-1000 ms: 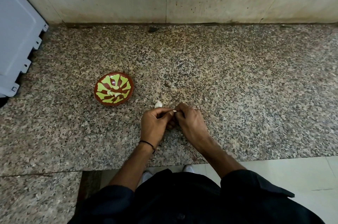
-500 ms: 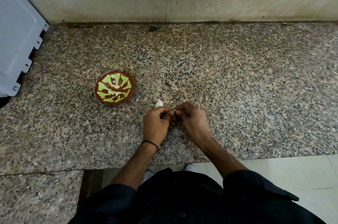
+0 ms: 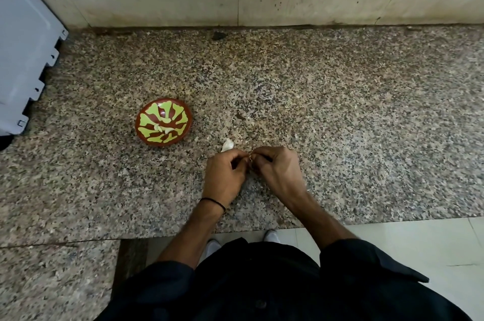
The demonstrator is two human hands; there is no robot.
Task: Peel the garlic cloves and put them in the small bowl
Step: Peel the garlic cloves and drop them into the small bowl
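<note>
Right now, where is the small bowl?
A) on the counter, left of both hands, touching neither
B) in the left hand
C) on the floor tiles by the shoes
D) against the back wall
A: the small bowl rests on the granite counter, well to the left of the left hand and the right hand, with bare stone between.

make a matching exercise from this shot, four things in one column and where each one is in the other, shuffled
Things
1. round brown bowl with green pattern
2. white garlic piece
3. thin black band
4. pale grey plastic panel

Places
a. around the wrist of the left hand
b. on the speckled granite counter, well to the left of that hand
c. at the far left edge of the view
d. on the counter, just beyond the left hand's knuckles

Pairs: 1-b, 2-d, 3-a, 4-c
</note>
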